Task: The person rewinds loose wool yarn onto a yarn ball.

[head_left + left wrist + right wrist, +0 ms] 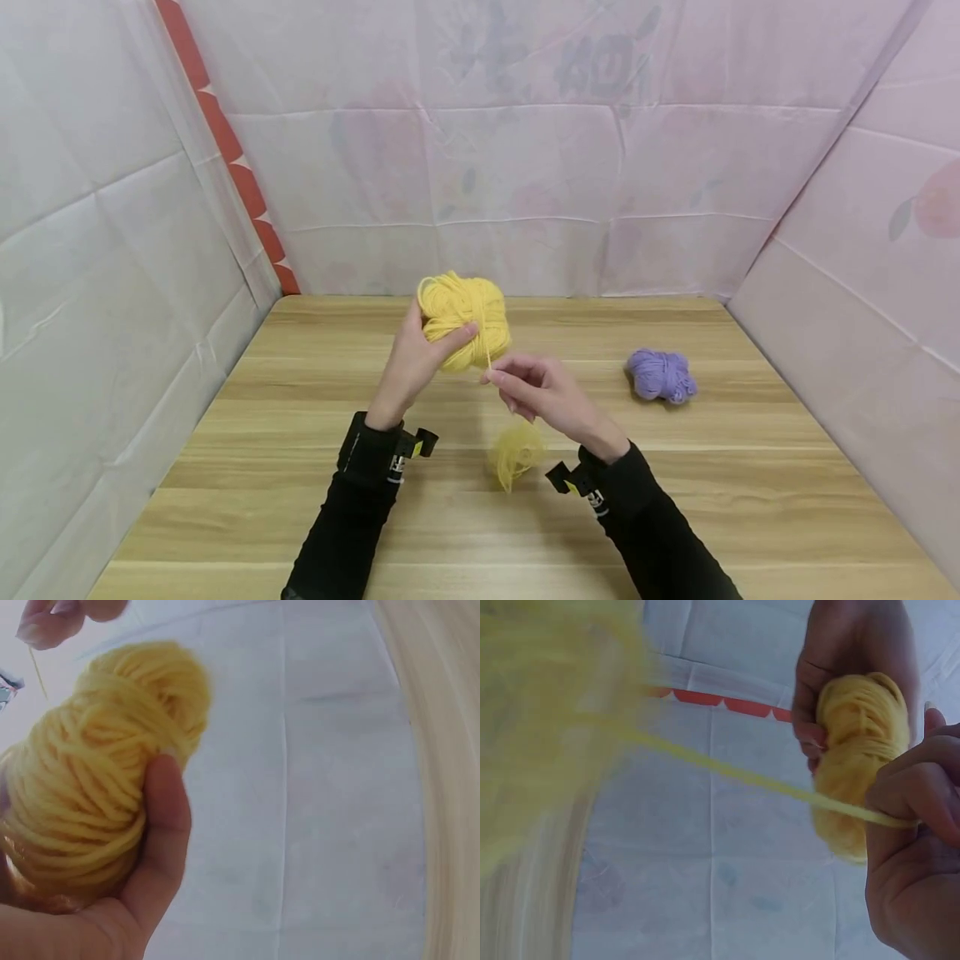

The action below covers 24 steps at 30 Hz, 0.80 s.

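Note:
A skein of yellow yarn [467, 312] is held up above the table by my left hand [412, 362]. The thumb lies across its front in the left wrist view, where the wound strands of the yellow yarn [82, 780] show closely. Just below and to the right, my right hand [551, 396] pinches a thin strand of yellow yarn [742, 778] that comes off the skein. Beneath the right hand is a loose tangle of yellow yarn [517, 454]; it looms large and blurred in the right wrist view, joined to the pinched strand.
A small skein of purple yarn [662, 377] lies on the wooden table [750, 500], to the right of my hands. Pale sheets [525, 167] hang around the table at the back and both sides, with a red strip [225, 142] at the back left corner.

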Each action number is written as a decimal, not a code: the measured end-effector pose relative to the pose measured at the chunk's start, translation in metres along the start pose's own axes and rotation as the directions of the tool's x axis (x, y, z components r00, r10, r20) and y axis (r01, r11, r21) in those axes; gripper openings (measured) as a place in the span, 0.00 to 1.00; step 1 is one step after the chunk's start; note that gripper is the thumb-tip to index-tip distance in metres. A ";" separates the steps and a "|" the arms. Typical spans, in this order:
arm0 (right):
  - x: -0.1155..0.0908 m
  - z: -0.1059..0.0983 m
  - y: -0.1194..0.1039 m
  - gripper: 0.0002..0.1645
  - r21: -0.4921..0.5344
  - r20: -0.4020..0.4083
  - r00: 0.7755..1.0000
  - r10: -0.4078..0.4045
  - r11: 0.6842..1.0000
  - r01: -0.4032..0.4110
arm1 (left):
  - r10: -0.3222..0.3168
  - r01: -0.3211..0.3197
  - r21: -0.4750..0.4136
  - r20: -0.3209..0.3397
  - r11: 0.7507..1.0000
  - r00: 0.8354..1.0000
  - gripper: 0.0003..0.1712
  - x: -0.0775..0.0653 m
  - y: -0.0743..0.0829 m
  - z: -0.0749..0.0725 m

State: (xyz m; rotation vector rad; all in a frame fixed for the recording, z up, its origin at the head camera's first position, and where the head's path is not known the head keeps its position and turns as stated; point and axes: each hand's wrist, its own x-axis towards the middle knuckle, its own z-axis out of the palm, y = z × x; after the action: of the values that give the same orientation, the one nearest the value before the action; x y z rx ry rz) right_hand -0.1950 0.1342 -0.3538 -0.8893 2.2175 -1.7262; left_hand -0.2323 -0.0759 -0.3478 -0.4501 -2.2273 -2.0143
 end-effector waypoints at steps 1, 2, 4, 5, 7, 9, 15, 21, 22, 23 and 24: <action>0.001 0.001 0.001 0.13 -0.007 0.006 1.000 -0.007 1.000 0.007 | 0.008 -0.008 -0.046 0.002 0.999 1.000 0.38 0.000 0.000 0.000; 0.002 0.002 0.003 0.12 -0.014 0.012 1.000 -0.015 1.000 0.016 | 0.018 -0.017 -0.095 0.008 0.995 1.000 0.37 0.001 0.000 0.001; 0.003 0.002 0.005 0.12 -0.025 0.018 1.000 -0.018 1.000 0.018 | 0.027 -0.024 -0.176 0.017 0.984 0.999 0.35 0.001 0.000 0.002; 0.004 0.003 0.007 0.13 -0.031 0.022 1.000 -0.017 0.999 0.018 | 0.034 -0.028 -0.210 0.022 0.977 0.999 0.34 0.001 0.000 0.002; 0.006 0.003 0.010 0.13 -0.045 0.029 1.000 -0.006 0.999 0.007 | 0.046 -0.033 -0.273 0.040 0.961 0.998 0.31 0.001 0.002 0.002; 0.008 0.002 0.013 0.14 -0.051 0.037 0.999 0.005 0.999 -0.004 | 0.060 -0.028 -0.338 0.085 0.941 0.995 0.28 0.001 0.003 0.000; 0.006 -0.010 0.022 0.12 0.036 0.050 0.998 0.042 0.998 -0.043 | 0.070 0.109 -0.423 0.386 0.900 0.920 0.29 -0.003 0.008 -0.011; -0.003 -0.028 0.019 0.15 0.116 0.024 0.996 0.080 0.990 -0.082 | 0.004 0.132 -0.184 0.597 0.974 0.802 0.38 -0.009 0.010 -0.021; -0.004 -0.030 0.018 0.15 0.130 0.014 0.995 0.098 0.987 -0.099 | -0.002 0.110 -0.138 0.615 0.984 0.789 0.38 -0.009 0.010 -0.021; -0.004 -0.032 0.016 0.15 0.147 -0.002 0.993 0.116 0.983 -0.115 | -0.007 0.087 -0.098 0.627 0.991 0.779 0.38 -0.009 0.010 -0.020; -0.005 -0.033 0.015 0.15 0.164 -0.019 0.991 0.130 0.979 -0.126 | -0.014 0.066 -0.058 0.635 0.996 0.772 0.37 -0.010 0.010 -0.020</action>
State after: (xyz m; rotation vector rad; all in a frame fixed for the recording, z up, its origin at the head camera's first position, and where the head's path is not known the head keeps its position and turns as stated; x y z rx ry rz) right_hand -0.2124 0.1657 -0.3587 -0.6735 2.0661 -1.8378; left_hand -0.2227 -0.0960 -0.3390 -1.2787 -2.5091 -2.2087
